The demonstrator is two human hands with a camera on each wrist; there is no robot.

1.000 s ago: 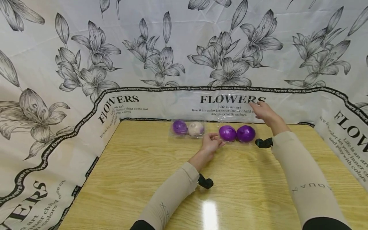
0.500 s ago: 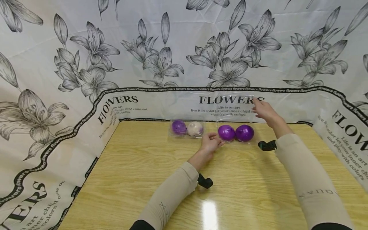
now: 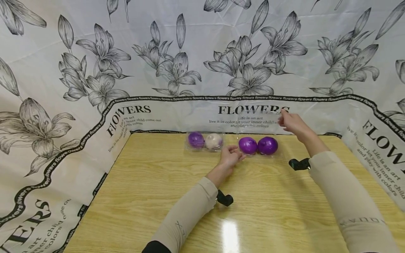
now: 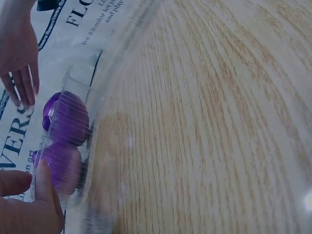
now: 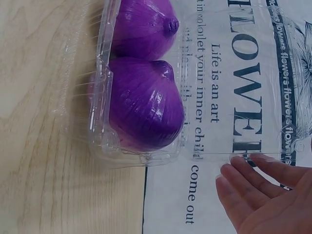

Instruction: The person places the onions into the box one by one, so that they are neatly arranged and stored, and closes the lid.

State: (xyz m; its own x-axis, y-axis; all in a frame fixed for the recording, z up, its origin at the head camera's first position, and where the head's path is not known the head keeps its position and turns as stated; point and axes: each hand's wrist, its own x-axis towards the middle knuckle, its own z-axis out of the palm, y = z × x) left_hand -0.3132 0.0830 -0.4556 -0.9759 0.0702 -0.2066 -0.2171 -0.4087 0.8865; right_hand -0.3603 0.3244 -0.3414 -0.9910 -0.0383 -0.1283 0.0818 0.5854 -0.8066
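Two shiny purple onions [image 5: 144, 105] sit side by side in a clear plastic clamshell box [image 5: 134, 158] at the back of the table. Its lid [image 5: 229, 155] is raised, leaning up in front of the printed cloth. My left hand [image 3: 230, 157] grips the box's front left corner; in the left wrist view its thumb and a finger [image 4: 45, 180] lie at the rim. At the lid's right side is my right hand [image 3: 293, 123]; in the right wrist view its fairly straight fingers touch the lid edge.
A second clear box [image 3: 205, 148] stands to the left, holding a purple onion [image 3: 196, 140] and a whitish bulb [image 3: 213, 141]. White flower-printed cloth [image 3: 177, 116] rises behind the wooden table [image 3: 152, 189].
The lid's upper edge has come down slightly, tilting forward. My right hand has shifted a little right and its fingers have bent somewhat. The left hand stays at the box corner.
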